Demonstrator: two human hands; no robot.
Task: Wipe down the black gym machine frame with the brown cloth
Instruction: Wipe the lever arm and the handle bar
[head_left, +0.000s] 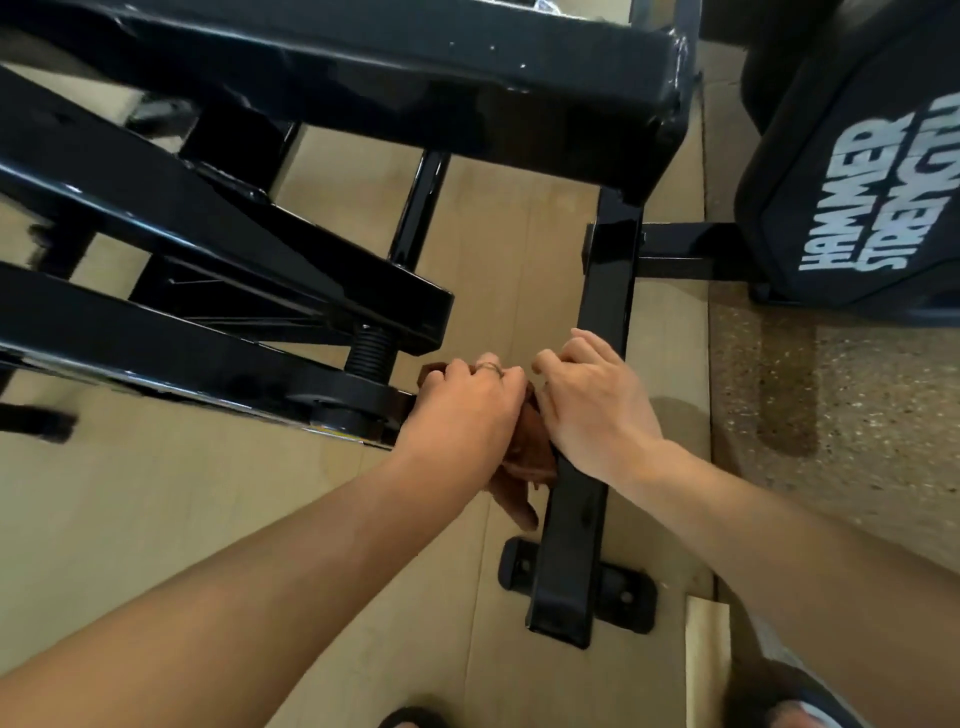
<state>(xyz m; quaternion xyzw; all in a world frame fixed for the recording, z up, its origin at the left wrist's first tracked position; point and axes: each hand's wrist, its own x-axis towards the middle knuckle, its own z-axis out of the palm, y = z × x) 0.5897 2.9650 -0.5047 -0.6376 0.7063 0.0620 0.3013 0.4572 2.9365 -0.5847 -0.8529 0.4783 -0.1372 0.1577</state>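
The left hand (470, 410) is gripping the cloth (530, 457), fingers curled over the bunched fabric, and is pressing it against the near end of the frame (605, 291), where the floor bar is meeting the slanted arm with the spring (370, 351). A tail of the cloth is hanging below the hand toward the floor. The right hand (597, 405) is resting on the floor bar just beside the cloth, its fingers bending over the bar's top and wrapping its edge; it is touching the cloth's side.

The wiping is looking partly done at most. The cloth is working only this joint, and the big upper beams, the far stretch of the floor bar and the foot plate (621, 597) are probably still waiting; gloss alone is not telling which parts are clean.

The floor bar's long axis is running from the near foot plate away toward the upright, and the cloth is lying bunched roughly along it.
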